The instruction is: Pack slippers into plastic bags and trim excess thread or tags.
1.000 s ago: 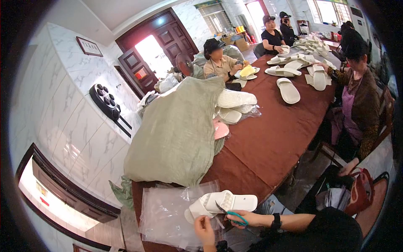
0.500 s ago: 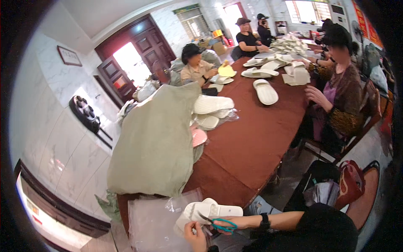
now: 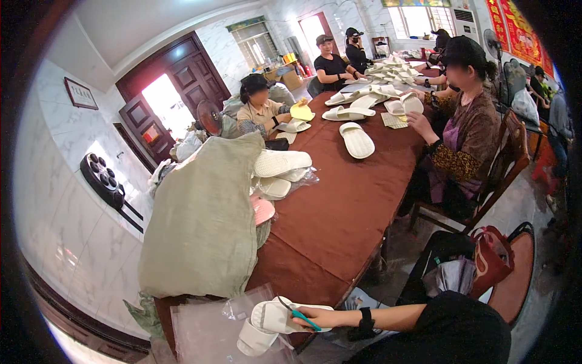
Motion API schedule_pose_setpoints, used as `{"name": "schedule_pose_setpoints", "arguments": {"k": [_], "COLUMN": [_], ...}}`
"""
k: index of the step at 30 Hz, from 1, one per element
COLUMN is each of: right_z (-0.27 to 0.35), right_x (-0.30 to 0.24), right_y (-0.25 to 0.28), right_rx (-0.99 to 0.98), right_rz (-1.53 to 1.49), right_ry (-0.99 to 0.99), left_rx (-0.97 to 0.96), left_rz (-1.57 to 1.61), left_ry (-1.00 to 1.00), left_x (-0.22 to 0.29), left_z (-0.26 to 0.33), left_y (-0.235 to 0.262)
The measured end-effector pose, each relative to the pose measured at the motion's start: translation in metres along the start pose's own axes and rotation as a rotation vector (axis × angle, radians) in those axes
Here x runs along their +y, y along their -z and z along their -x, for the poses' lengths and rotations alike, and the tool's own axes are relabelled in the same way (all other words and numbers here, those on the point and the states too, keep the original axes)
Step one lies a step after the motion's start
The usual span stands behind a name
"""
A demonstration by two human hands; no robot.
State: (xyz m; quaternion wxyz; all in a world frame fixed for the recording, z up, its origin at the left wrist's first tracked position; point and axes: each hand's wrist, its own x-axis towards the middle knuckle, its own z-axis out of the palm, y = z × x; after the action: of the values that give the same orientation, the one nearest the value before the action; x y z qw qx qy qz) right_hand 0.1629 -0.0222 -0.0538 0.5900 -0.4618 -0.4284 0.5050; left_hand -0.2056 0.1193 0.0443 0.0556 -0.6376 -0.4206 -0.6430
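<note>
Scissors with teal handles are gripped in my right hand, their dark blades pointing up and left. Beneath that hand lies a white slipper, its sole extending to the right under my fingers. A second white slipper rests against it, angled down toward the lower edge. Both are at the near end of the table, over clear plastic bags. My left hand is out of the picture.
A large grey-green sack stands on the left of the brown-covered table, beside bagged white slippers and a pink one. Co-workers sit along both sides near a slipper pile. At right, a chair holds a red bag.
My left hand has left the picture. The near slippers now lie splayed apart, and the scissors have turned in my right hand. A co-worker at right now holds a slipper. The whole view has shifted.
</note>
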Motion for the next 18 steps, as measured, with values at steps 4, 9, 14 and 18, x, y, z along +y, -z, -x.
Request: {"name": "schedule_pose_setpoints", "arguments": {"k": [4,9,14,18], "right_z": [0.005,0.006,0.014,0.009], "right_x": [-0.01,-0.034,-0.093,-0.089], "right_y": [-0.003,0.007,0.069,0.125], "right_rx": [-0.004,0.076,0.273,0.558], "right_rz": [0.119,0.444,0.761,1.25], "right_ry": [-0.046,0.21,0.136,0.016], "left_rx": [0.42,0.364,0.275,0.203], "left_rz": [0.518,0.42,0.332,0.28], "left_ry": [0.138,0.178,0.224,0.253], "left_x": [-0.046,-0.04,-0.062,-0.063], "left_z": [-0.012,-0.004,0.019,0.03], "left_y": [0.07,0.061,0.068,0.059]}}
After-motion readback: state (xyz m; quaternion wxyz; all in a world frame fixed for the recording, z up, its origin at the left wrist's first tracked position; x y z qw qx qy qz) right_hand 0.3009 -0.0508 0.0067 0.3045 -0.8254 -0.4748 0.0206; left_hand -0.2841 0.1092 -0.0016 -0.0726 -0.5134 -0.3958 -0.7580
